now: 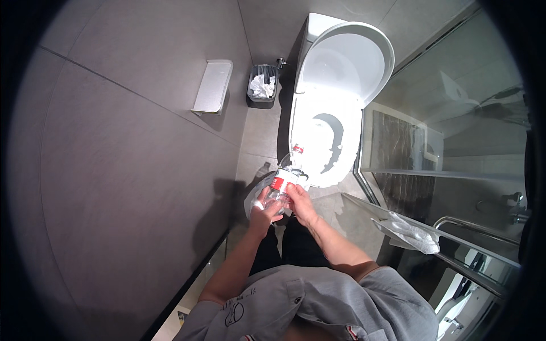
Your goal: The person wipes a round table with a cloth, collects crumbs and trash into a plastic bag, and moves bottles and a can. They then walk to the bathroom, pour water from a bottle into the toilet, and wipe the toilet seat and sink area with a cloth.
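A clear plastic bottle (286,172) with a red-and-white label is held tilted in front of my body, its red cap (297,148) towards the toilet. My left hand (264,212) is around the lower part from the left, with a white band or wrap at the thumb side. From the right, my right hand (301,204) grips it near the label. I see no liquid in the bottle. Beneath it and my left hand is a pale, rounded object (250,197), mostly hidden; whether it is a bag or a bin I cannot tell.
A white toilet (298,117) with its lid raised stands ahead. Left of it is a small bin (261,102) with crumpled paper. A paper holder (213,86) juts from the grey wall. At right, a white towel (411,234) hangs by the glass door (367,203).
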`<action>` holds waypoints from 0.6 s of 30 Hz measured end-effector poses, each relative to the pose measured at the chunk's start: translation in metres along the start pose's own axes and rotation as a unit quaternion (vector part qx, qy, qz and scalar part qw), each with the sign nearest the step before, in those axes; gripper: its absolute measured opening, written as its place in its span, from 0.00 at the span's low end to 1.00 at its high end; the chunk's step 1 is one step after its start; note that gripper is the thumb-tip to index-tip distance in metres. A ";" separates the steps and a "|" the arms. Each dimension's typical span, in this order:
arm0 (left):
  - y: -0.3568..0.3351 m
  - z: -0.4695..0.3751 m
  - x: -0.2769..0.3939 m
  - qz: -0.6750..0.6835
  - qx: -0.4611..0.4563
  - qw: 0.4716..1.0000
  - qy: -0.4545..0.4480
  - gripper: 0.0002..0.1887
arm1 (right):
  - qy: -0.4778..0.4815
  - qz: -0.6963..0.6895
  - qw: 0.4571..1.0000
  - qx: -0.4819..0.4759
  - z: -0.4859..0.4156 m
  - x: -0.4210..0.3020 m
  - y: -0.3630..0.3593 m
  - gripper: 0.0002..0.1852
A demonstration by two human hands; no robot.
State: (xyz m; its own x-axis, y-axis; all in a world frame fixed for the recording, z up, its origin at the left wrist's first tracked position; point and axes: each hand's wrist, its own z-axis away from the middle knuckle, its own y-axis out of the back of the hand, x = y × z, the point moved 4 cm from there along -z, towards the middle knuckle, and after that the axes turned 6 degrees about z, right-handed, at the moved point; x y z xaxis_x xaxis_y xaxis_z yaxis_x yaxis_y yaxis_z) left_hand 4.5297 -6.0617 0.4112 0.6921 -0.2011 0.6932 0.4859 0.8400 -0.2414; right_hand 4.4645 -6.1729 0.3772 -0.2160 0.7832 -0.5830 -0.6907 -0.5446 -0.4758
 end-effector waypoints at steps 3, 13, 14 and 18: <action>0.011 0.017 0.013 0.002 -0.015 1.000 0.008 0.33 | -0.057 -0.043 0.997 0.023 -0.010 -0.014 0.013 0.27; 0.029 0.043 0.023 -0.001 -0.074 0.997 -0.008 0.30 | 0.177 0.120 0.966 0.145 -0.026 -0.097 -0.003 0.11; 0.034 0.045 0.022 0.010 -0.061 0.998 -0.009 0.29 | 0.212 0.191 0.947 0.144 -0.021 -0.097 -0.010 0.11; 0.075 0.046 0.005 0.055 -0.057 0.997 0.002 0.28 | 0.410 0.444 0.768 0.213 0.006 -0.092 -0.040 0.10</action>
State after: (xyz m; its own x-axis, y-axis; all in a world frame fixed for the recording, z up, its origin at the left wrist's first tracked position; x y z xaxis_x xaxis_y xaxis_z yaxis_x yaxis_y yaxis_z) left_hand 4.5450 -5.9768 0.4277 0.7468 -0.1134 0.6553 0.4642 0.7945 -0.3915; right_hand 4.5080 -6.2216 0.4538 -0.3464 -0.3871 -0.8545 -0.7231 -0.4701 0.5061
